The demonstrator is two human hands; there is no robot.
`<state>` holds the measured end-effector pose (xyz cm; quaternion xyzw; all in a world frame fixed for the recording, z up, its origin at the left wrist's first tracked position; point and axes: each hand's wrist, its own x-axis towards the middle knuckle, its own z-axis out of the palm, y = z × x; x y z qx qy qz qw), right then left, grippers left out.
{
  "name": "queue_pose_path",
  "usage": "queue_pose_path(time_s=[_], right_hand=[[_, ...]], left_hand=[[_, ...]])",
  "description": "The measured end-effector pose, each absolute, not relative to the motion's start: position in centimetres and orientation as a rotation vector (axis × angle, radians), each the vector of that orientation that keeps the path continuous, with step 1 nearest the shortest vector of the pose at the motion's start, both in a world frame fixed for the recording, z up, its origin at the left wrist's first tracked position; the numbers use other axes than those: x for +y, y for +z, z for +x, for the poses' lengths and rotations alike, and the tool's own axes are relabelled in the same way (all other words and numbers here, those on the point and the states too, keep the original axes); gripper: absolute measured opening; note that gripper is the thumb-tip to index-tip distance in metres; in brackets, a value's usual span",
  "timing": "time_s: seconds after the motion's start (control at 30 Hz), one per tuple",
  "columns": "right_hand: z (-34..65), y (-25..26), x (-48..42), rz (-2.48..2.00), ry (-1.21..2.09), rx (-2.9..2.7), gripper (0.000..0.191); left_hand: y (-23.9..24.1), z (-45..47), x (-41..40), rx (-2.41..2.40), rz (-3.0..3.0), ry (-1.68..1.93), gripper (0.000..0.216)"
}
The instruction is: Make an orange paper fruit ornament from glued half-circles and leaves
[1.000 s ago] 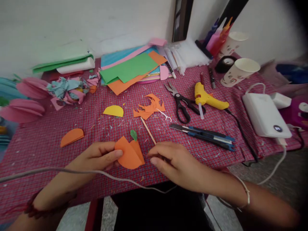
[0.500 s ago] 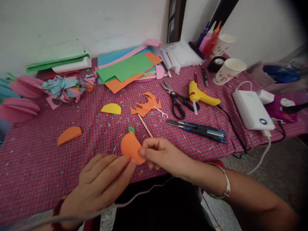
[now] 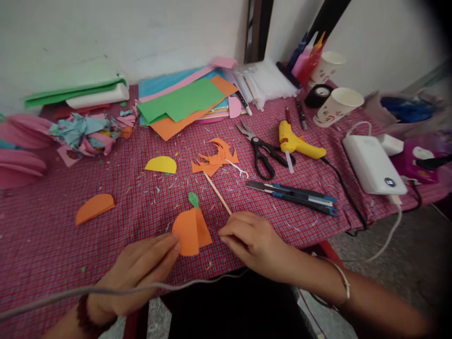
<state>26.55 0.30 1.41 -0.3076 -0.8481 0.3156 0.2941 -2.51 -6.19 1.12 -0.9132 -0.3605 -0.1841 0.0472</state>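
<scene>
A folded orange paper shape with a small green leaf at its top stands near the table's front edge. My left hand touches its lower left edge with fingertips pressed together. My right hand lies just right of it, fingers curled, beside the near end of a thin wooden stick. What the right fingers hold, if anything, is hidden.
On the red checked cloth lie orange scraps, a yellow half-circle, an orange half-circle, scissors, a yellow glue gun, a blue cutter, coloured sheets, paper cups and a white power bank. A grey cable crosses in front.
The orange shape has come down from the right hand's pinch onto the cloth. My right hand has let it go and moved right; my left fingertips now touch it.
</scene>
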Motion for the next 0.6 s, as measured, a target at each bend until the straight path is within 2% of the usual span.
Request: queue_pose_path(time_s=[0.1, 0.17, 0.3, 0.6], right_hand=[[26.2, 1.6, 0.4, -0.806, 0.737, -2.345, 0.013], [26.1, 1.6, 0.5, -0.791, 0.720, -2.359, 0.011], [26.0, 1.4, 0.6, -0.782, 0.749, -2.368, 0.014], [25.9, 1.2, 0.6, -0.815, 0.867, -2.396, 0.024]], left_hand=[[1.8, -1.4, -5.7, -0.918, -2.810, -0.576, 0.026], [2.2, -0.5, -5.2, -0.887, -2.815, -0.585, 0.030], [2.9, 1.0, -4.5, -0.816, -2.849, -0.542, 0.037], [2.9, 1.5, -4.1, -0.864, -2.921, -0.466, 0.036]])
